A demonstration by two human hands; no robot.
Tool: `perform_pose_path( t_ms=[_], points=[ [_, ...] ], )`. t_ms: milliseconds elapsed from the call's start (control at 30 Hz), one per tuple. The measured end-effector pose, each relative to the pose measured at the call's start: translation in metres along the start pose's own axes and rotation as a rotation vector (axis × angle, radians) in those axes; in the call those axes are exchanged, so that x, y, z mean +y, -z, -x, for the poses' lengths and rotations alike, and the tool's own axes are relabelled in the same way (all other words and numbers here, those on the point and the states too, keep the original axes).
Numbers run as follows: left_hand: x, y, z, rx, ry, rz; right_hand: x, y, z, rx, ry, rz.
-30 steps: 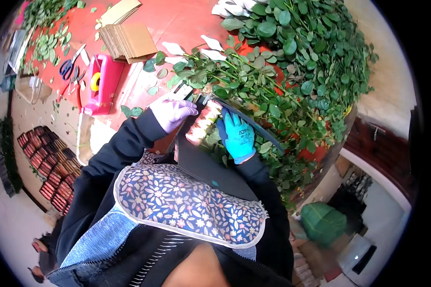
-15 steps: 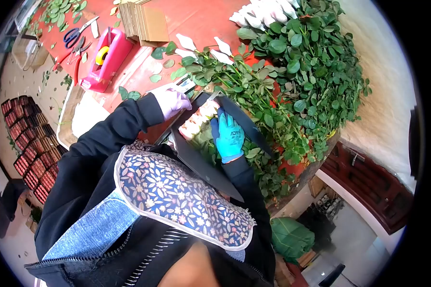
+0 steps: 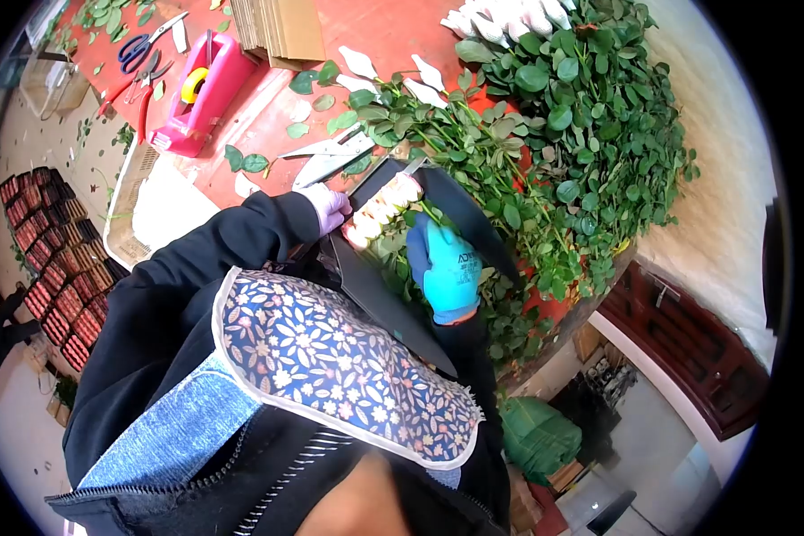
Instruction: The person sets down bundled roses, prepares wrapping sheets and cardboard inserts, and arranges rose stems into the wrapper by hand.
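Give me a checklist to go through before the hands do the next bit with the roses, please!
1. Left hand on the edge of the black folder: ok.
2. Rose heads side by side in a row between the flaps: ok.
3. Right hand gripping a stem tightly: cannot tell; it is among the stems and leaves, but its grip is hidden.
4. Stem ends even: cannot tell; they are out of sight.
5. Sharp silver blades away from the hands: not ok; they lie on the table close to the left hand.
6. Yellow tape in the pink dispenser: ok.
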State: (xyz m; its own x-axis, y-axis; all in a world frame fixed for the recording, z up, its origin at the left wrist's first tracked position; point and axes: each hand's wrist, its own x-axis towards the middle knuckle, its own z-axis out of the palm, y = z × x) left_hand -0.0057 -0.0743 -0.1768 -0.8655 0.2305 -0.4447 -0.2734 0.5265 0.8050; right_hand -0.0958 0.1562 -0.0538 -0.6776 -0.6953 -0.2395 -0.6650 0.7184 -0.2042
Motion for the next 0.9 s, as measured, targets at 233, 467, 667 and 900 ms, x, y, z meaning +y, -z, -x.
perform_pose_path(
  t_ms=[233,467,667,900],
  points=[
    [-0.009,-0.009,-0.003,-0.003,-0.020,0.067,0.010,-0.044,0.026,-0.040,-0.110,-0.216],
    [-0.008,-0.007,-0.003,-0.010,-0.006,0.066,0.005,-0.034,0.011,-0.066,-0.259,-0.087],
    [-0.007,-0.010,0.001,0.039,0.013,0.083,0.007,-0.044,-0.005,-0.262,-0.277,0.029],
    [-0.001,-0.013,0.003,0.050,0.047,0.070,0.014,-0.046,-0.009,-0.323,-0.351,-0.213]
  ],
)
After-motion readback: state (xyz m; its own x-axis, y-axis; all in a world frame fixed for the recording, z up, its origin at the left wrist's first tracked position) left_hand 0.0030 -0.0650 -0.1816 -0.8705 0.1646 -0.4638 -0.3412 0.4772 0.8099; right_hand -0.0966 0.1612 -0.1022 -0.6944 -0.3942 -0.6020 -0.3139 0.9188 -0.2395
